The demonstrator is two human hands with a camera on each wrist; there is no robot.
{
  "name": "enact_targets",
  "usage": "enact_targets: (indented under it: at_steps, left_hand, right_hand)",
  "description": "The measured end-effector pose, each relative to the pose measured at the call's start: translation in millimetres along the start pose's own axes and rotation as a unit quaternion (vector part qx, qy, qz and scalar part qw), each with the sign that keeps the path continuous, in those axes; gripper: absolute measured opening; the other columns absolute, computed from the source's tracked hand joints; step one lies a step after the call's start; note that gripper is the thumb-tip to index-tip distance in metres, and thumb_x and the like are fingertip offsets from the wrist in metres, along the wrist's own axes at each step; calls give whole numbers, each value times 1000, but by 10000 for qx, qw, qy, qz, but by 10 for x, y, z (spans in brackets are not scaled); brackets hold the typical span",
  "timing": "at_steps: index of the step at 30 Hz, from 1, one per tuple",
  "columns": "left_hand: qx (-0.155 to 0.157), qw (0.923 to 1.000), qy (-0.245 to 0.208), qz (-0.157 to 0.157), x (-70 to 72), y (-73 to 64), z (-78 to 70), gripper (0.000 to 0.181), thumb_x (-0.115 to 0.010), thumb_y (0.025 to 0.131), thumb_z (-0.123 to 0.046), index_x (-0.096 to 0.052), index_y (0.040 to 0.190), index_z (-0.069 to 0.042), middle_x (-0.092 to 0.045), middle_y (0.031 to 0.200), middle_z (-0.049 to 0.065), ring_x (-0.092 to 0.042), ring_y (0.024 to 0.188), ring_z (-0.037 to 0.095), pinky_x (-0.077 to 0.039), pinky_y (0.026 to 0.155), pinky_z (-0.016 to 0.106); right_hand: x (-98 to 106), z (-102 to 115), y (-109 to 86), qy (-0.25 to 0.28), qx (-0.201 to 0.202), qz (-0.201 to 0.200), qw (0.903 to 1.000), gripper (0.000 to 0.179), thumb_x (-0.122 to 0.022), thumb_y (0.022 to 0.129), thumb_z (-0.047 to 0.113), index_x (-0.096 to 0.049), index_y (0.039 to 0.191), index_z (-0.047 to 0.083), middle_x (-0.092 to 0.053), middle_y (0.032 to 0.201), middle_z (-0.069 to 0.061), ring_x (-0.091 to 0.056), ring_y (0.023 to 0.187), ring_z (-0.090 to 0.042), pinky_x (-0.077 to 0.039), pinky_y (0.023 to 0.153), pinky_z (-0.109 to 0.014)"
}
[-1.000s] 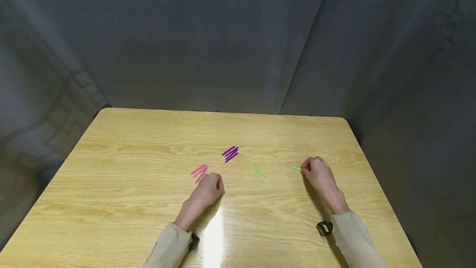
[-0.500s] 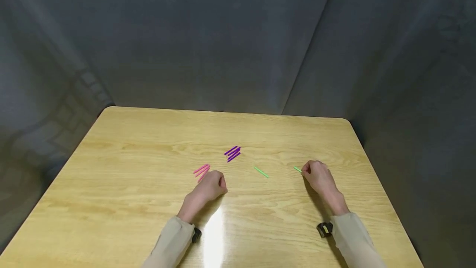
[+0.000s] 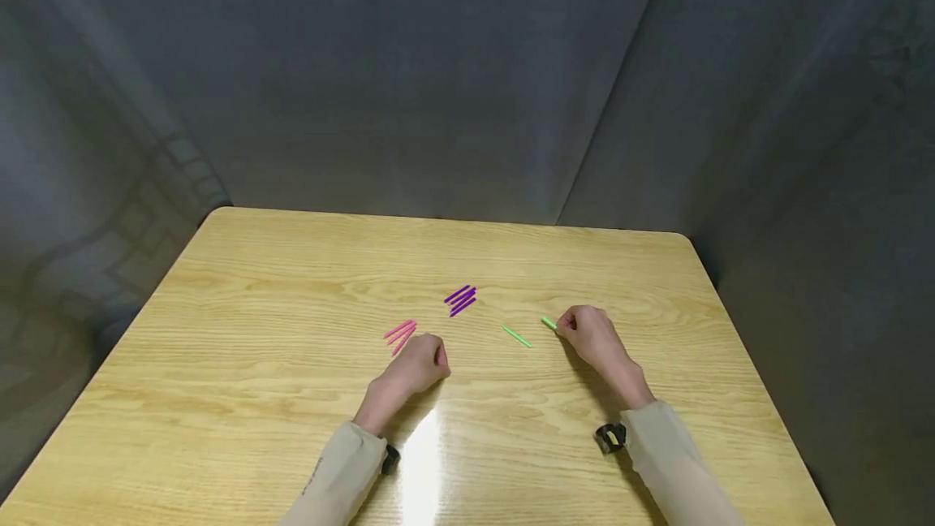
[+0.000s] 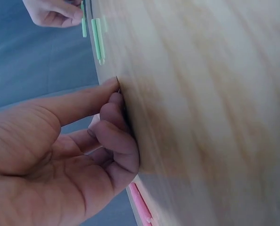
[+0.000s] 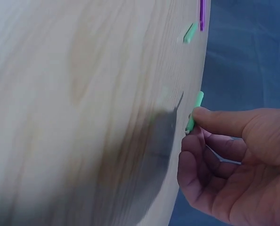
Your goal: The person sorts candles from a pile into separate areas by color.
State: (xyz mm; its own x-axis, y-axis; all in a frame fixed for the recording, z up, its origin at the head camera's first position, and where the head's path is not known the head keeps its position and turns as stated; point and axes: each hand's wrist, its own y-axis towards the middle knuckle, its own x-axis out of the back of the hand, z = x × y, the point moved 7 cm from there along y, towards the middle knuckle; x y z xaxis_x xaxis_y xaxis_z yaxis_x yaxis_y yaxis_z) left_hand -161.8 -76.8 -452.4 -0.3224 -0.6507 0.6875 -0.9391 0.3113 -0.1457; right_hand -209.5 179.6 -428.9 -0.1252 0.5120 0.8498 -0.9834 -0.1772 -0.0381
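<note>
My right hand (image 3: 595,338) pinches a short green stick (image 5: 195,111) between thumb and index finger, held just above the table; part of it is hidden by the fingers. To its left, a second green stick (image 3: 517,337) lies slanted on the wood. My left hand (image 3: 418,364) rests on the table with loosely curled fingers, and nothing shows between thumb and fingertips in the left wrist view. Right behind that hand, several pink sticks (image 3: 398,329) fan out. Several purple sticks (image 3: 462,296) lie side by side farther back, near the middle.
The light wooden table (image 3: 292,266) has rounded far corners. Dark grey curtains (image 3: 409,88) stand behind it and along both sides. A bright light reflection (image 3: 420,469) shows on the table near the front. Small dark devices are strapped at both wrists.
My right hand has moved left with the green stick, bringing it closer to the one on the table. The left hand stays in place; the view shifts slightly.
</note>
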Motion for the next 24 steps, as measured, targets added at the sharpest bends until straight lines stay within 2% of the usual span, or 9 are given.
enact_targets:
  at_steps: [6, 12, 24]
  left_hand:
    - [-85, 9999, -78, 8, 8, -26, -14, 18, -67, 77, 7, -55, 71, -6, -52, 68, -2, -48, 64, 12, -44, 59, 26]
    - [-188, 9998, -89, 1, 10, -33, -27, 18, -66, 78, 7, -55, 71, -6, -53, 70, -1, -49, 65, 12, -45, 60, 26]
    - [-91, 9999, -40, 60, -20, -58, -14, 17, -68, 78, 6, -56, 71, -5, -56, 70, -1, -51, 65, 13, -46, 60, 25]
  right_hand:
    - [-130, 130, 59, 185, 53, 278, 9994, 8, -62, 89, 0, -68, 83, 0, -60, 71, -4, -44, 55, -13, -36, 50, -25]
    - [-198, 208, 89, 219, 91, 351, 9991, 10, -60, 88, -2, -68, 83, 0, -59, 70, -3, -41, 54, -11, -35, 50, -23]
    - [-339, 349, 115, 290, 190, 470, 9983, 14, -61, 86, -2, -65, 75, 4, -55, 64, -1, -39, 52, -10, -32, 50, -22]
